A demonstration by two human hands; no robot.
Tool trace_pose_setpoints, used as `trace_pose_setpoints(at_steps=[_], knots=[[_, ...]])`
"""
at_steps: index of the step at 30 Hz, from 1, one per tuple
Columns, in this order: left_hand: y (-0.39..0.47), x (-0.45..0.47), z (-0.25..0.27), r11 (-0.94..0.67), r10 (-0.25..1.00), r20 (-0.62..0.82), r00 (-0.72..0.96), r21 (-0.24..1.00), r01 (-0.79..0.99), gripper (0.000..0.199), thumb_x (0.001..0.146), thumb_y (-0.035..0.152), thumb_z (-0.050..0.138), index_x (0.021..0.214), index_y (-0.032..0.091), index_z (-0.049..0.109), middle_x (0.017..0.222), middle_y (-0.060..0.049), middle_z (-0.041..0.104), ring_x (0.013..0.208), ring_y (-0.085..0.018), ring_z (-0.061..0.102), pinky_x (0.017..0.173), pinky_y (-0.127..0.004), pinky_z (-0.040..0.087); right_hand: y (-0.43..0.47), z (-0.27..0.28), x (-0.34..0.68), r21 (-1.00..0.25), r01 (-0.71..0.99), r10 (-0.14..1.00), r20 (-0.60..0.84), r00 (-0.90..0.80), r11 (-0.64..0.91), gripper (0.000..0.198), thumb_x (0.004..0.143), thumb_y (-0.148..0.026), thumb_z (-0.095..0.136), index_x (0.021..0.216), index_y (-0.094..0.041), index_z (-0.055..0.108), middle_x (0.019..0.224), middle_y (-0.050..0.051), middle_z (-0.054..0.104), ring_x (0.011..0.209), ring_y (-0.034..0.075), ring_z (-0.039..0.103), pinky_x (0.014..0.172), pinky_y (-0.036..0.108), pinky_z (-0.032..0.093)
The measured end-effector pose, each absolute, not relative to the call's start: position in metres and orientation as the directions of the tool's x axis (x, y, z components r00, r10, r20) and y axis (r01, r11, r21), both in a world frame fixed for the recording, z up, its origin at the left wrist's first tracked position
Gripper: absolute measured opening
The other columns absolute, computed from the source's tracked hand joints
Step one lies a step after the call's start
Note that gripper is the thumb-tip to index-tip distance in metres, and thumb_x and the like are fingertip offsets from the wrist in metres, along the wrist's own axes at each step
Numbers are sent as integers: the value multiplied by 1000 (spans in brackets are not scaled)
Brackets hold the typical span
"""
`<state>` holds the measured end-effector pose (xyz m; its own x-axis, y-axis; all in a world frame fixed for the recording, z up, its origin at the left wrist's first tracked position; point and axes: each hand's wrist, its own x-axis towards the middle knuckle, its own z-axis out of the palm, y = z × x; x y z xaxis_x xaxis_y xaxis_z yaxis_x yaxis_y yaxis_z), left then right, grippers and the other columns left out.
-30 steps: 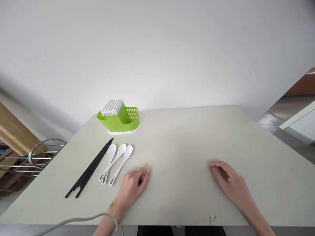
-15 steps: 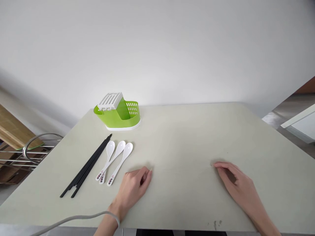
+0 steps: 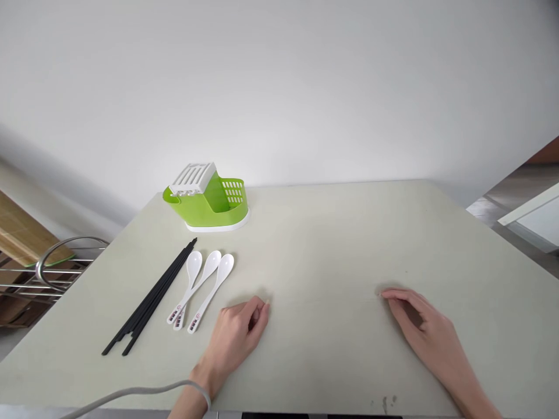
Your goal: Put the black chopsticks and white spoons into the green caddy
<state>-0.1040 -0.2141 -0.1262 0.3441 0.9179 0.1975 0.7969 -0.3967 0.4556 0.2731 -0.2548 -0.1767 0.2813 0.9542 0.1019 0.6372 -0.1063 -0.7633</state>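
White spoons (image 3: 212, 263), three of them, lie on the pale table (image 3: 323, 250) just left of the left hand (image 3: 240, 329) — two cross each other, the third's right beside them. That hand's loosely curled, small gap between thumb and index finger, gripping nothing I can see. Right hand (image 3: 430, 334) rests well apart, half open, also no object in its grip — black chopsticks (image 3: 156, 295) sit left of the spoons, green caddy (image 3: 207, 210) behind.
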Motion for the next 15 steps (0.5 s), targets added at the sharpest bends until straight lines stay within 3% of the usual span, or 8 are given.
trace_pose_setpoints(at_steps=[15], knots=[[-215, -105, -129, -367, 930, 179, 321, 485, 794, 15, 106, 33, 44, 101, 24, 55, 60, 10, 48, 47, -10, 45, 53, -23, 37, -256, -176, 274, -767, 632, 952, 102, 289, -110, 30, 98, -52, 54, 105, -32, 75, 126, 4, 75, 113, 27, 70, 62, 29, 55]])
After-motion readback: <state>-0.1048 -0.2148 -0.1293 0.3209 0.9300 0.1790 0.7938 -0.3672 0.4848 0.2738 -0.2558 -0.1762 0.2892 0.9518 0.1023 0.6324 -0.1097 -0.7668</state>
